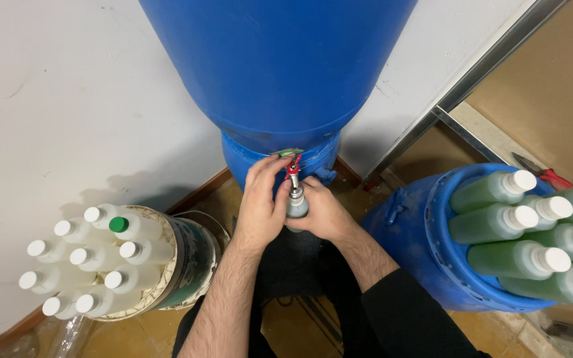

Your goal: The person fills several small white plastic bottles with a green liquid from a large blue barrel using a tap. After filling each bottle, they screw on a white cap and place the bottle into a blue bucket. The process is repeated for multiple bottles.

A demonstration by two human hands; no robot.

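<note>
Left hand pinches the red tap handle at the blue drum's base; right hand wraps a bottle held up so its mouth meets the spout; capped bottles wait in a bucket alongside

Just above the left hand rises a deep blue barrel, its tap carrying a red lever over a silver-grey spout. Beside the right hand a blue tub holds pale green bottles with white caps. Left of the left hand, a cream, green-patterned bucket holds clear bottles capped white, one capped green. The sleeve is black.
</note>
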